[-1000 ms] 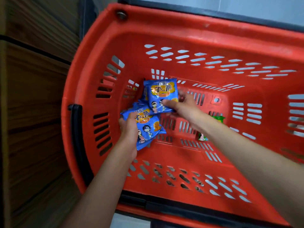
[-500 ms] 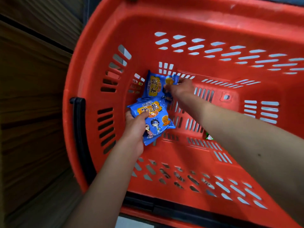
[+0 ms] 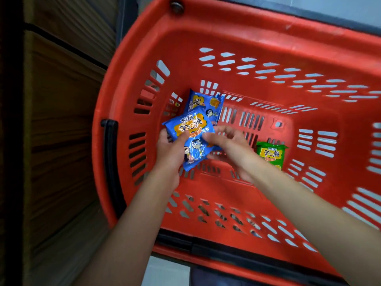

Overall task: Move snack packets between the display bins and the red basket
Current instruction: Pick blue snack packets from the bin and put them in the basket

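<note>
Holding a blue packet [image 3: 190, 139] inside the basket [image 3: 268, 32]: left hand [image 3: 171, 153] grips its left side, right hand [image 3: 228, 147] pinches its right edge. Second blue packet [image 3: 207, 102] lies far left, green packet [image 3: 271, 154] right.

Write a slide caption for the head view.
Left hand and right hand hold a blue snack packet inside the red basket, near a second blue packet and a green packet.
</note>
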Available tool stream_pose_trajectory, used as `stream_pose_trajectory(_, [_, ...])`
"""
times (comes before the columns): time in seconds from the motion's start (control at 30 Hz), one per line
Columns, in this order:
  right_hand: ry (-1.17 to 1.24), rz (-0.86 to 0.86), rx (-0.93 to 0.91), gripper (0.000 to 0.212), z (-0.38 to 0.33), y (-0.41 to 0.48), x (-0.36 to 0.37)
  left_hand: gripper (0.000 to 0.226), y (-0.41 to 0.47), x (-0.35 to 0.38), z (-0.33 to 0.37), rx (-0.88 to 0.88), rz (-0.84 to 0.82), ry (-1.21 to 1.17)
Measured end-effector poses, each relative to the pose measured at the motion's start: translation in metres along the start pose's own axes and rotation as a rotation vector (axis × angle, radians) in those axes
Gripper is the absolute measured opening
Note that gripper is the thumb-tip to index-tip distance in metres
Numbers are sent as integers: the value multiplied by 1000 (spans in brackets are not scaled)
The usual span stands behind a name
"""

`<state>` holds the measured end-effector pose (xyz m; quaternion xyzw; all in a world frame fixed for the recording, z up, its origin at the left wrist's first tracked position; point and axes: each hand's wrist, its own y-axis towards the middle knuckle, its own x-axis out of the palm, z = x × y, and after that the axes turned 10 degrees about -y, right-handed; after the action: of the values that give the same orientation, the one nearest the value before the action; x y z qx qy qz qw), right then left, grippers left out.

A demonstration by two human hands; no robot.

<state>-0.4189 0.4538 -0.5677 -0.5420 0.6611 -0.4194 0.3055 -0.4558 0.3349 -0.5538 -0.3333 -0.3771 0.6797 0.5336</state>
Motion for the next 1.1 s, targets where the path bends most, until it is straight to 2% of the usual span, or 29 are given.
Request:
stream_pose_trajectory(0.07, [56,42,13,17,-3,-2,-4,30,0,0,-2,29,-18,75])
stream_pose_trajectory(0.13, [109,109,16,19,-10,5,-11,36,2,-2,-6,121,-26,248])
stream_pose_trajectory(0.27, [94,231,-33,23,-24,32,-20,52,9,-21,-17,370,-94,970])
stream_pose_trajectory(0.33, [51,257,-76,25,-26,46,-20,53,11,-26,-20,379,-145,1110])
stream_pose_trajectory(0.43, [50,299,-99,25,-29,70,-16,54,14,-25,-23,343,-176,1193])
stream_pose_trajectory(0.63, [-41,435,-24,20,-21,106,0,59,21,-22,-24,306,-175,1231])
stream_pose_trajectory(0.8, [-313,600,-76,24,-15,112,11,62,21,-23,-22,268,-135,1257])
stream_pose_trajectory(0.87, [-383,641,-44,39,-13,106,8,58,18,-25,-19,284,-127,1251])
stream_pose_trajectory(0.93, [-440,630,-22,53,-13,89,2,51,11,-28,-13,318,-148,1221])
stream_pose_trajectory(1.1, [-669,503,-164,40,-15,-5,-9,52,-36,-35,13,330,-140,1197])
